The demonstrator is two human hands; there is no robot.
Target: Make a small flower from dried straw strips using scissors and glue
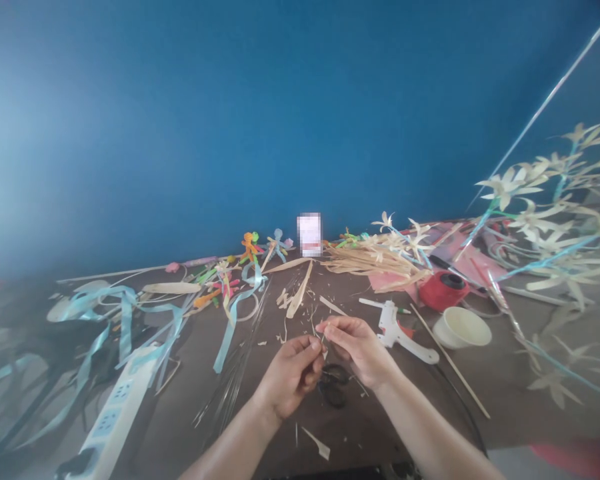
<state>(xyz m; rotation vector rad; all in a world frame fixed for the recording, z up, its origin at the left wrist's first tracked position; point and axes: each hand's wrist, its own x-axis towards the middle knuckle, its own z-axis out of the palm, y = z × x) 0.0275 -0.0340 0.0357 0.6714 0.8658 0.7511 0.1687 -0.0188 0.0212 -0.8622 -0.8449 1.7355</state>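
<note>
My left hand [291,375] and my right hand [356,347] meet above the middle of the brown table [190,393]. Both pinch a small thin piece between their fingertips; it is too small to name. Black scissors [333,385] lie on the table just beneath and between my hands. A white glue gun [399,328] rests right of my right hand. Straw scraps [296,298] lie scattered just beyond my fingers.
A white power strip [116,413] and pale blue ribbons [125,313] lie at the left. A bundle of thin wires [235,373] runs beside my left arm. A red spool [444,291], a white bowl [462,327] and straw flowers on blue stems [540,220] stand at the right.
</note>
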